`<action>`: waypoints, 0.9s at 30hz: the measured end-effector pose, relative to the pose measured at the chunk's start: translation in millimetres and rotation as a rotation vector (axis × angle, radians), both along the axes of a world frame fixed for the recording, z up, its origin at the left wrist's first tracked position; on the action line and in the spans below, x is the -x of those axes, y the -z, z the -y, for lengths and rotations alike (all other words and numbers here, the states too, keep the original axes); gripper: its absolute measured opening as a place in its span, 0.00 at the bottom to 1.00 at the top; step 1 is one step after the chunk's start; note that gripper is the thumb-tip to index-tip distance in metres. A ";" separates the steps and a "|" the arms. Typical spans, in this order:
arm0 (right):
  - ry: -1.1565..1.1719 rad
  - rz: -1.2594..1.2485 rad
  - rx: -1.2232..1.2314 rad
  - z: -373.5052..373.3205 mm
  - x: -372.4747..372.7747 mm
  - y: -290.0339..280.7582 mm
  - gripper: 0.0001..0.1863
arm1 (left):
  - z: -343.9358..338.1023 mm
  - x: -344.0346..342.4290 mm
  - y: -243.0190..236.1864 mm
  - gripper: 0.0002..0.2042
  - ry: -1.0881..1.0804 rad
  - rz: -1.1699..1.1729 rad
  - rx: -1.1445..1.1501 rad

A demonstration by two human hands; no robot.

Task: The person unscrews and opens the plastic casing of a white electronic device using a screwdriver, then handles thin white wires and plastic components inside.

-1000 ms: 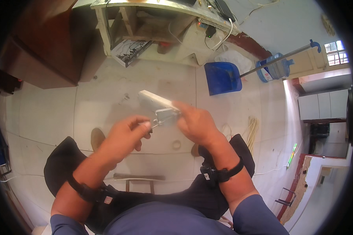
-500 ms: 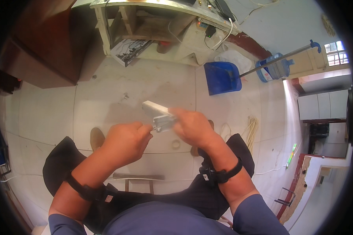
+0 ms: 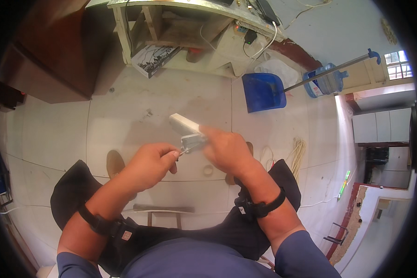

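Head view: at the centre of the frame, the left hand (image 3: 153, 166) pinches a thin metal rod (image 3: 186, 151) between thumb and fingers, which hide its near end. The right hand (image 3: 227, 149) grasps a pale bar (image 3: 185, 123) with a small metal bracket (image 3: 191, 138) just below it; its fingers cover the bar's right end, so how the two join I cannot tell. Under the hands, a small ring (image 3: 208, 171) lies on the floor (image 3: 125, 102), with a coiled cord (image 3: 298, 155) to its right. In the upper right, a blue dustpan (image 3: 263, 92) partly blocks a white bag (image 3: 281, 72), and its handle crosses a water bottle (image 3: 328, 82). A patterned box (image 3: 155, 60) sits by a worn desk (image 3: 180, 6), top centre; a brown cabinet (image 3: 55, 74) fills the upper left.
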State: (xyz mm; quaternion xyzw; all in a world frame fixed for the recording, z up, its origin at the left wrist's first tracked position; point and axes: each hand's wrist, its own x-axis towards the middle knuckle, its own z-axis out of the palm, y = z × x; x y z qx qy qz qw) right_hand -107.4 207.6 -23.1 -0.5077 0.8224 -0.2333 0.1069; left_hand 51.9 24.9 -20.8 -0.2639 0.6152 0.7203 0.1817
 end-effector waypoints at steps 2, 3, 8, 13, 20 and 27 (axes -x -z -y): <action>0.028 0.031 -0.017 -0.3 1.3 -0.1 0.19 | -4.8 -1.2 0.1 0.11 0.075 -0.127 0.278; 0.029 0.030 -0.017 -0.4 2.3 -0.1 0.19 | -5.6 -2.3 -1.5 0.10 0.144 -0.376 0.597; 0.020 0.079 0.007 -1.1 3.1 2.0 0.19 | -11.1 -6.4 -14.7 0.11 0.417 -0.512 1.155; 0.079 0.061 -0.057 3.0 1.1 -9.6 0.19 | 0.4 5.0 -23.0 0.11 -0.138 0.092 -0.148; 0.004 -0.062 0.038 0.7 -1.8 5.6 0.17 | 1.6 2.6 -3.3 0.15 0.025 0.159 -0.215; 0.004 -0.013 0.014 -0.3 1.6 1.4 0.17 | -10.9 -1.5 -6.9 0.08 0.226 -0.307 0.712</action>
